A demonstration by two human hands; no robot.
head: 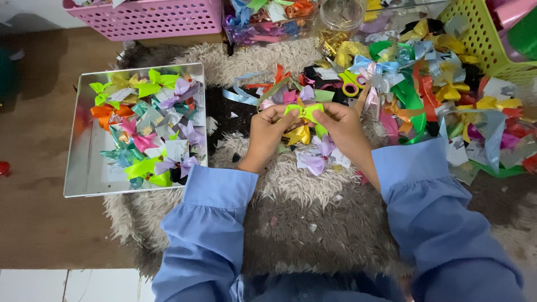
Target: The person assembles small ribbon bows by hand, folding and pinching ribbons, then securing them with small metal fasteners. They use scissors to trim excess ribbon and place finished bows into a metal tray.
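I see my left hand (267,130) and right hand (342,124) both pinching a lime-green ribbon bow (304,111) between fingertips, over the middle of the shaggy rug (313,223). A silver tray (84,168) of finished bows sits at the rug's left edge.

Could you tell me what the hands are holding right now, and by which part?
Both hands, left and right, pinch a lime-green ribbon bow, one at each end.

A wooden floor (39,223) carries a shaggy rug (313,223) (grey-brown) and a shiny metal tray (84,179).
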